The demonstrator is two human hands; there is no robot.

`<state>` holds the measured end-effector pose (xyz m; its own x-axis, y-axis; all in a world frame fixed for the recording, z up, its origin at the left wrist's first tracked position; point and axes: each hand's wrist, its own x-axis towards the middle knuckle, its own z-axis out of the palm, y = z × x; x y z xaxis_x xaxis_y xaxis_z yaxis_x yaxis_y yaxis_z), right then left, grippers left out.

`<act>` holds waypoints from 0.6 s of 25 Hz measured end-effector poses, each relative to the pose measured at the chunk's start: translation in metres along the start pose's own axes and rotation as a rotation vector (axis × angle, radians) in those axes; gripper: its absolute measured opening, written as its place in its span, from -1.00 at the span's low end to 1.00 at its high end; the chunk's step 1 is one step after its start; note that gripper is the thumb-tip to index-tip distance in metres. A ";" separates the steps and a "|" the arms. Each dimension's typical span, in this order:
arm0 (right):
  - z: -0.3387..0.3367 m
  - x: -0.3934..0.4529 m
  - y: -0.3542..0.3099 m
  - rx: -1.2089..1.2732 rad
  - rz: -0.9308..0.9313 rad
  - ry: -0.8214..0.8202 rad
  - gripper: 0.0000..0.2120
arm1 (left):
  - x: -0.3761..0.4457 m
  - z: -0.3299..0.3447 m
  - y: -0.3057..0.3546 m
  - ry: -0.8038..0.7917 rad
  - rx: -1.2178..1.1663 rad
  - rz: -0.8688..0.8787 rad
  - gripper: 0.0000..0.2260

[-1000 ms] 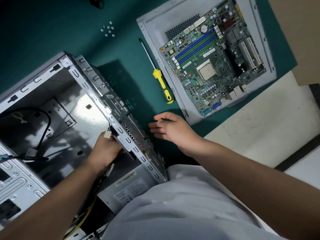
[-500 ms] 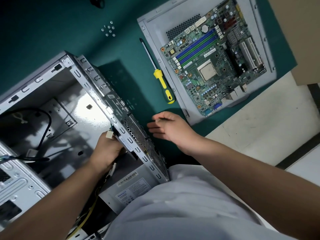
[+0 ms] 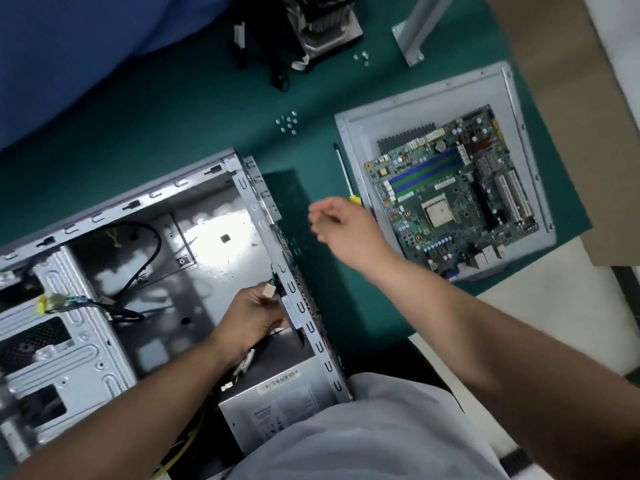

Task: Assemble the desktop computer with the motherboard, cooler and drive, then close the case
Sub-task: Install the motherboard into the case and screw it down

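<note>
Left hand (image 3: 254,315) pinches white cable connectors (image 3: 268,291) aside in the open grey metal case (image 3: 207,244); right hand (image 3: 341,225), fingers loosely apart and empty, should lift the green motherboard (image 3: 453,199) at right by its edges.

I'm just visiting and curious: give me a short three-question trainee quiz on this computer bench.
1. True or false: the motherboard is already mounted inside the case.
2. Which hand holds cables inside the case? A. left hand B. right hand
3. Fill in: the right hand hovers over the handle of the ____.

Key
1. False: it lies on the side panel beside the case.
2. A
3. screwdriver
</note>
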<state>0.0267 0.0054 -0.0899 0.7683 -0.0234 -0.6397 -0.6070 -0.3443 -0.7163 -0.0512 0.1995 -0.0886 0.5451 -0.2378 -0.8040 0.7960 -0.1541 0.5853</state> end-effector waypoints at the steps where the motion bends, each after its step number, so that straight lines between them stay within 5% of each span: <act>1: -0.005 0.018 -0.012 -0.043 -0.043 0.039 -0.87 | 0.000 0.000 0.000 -0.015 -0.014 0.000 -0.55; 9: -0.009 0.134 -0.063 -0.563 -0.183 0.246 -0.76 | 0.006 -0.004 -0.004 -0.027 -0.105 -0.014 -0.86; 15: 0.006 0.140 -0.061 -0.680 -0.205 0.330 -0.78 | 0.008 -0.006 -0.005 -0.016 -0.116 -0.022 -0.89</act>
<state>0.1701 0.0290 -0.1375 0.9369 -0.1383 -0.3210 -0.2704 -0.8689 -0.4147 -0.0493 0.2038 -0.0986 0.5240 -0.2505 -0.8141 0.8332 -0.0476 0.5509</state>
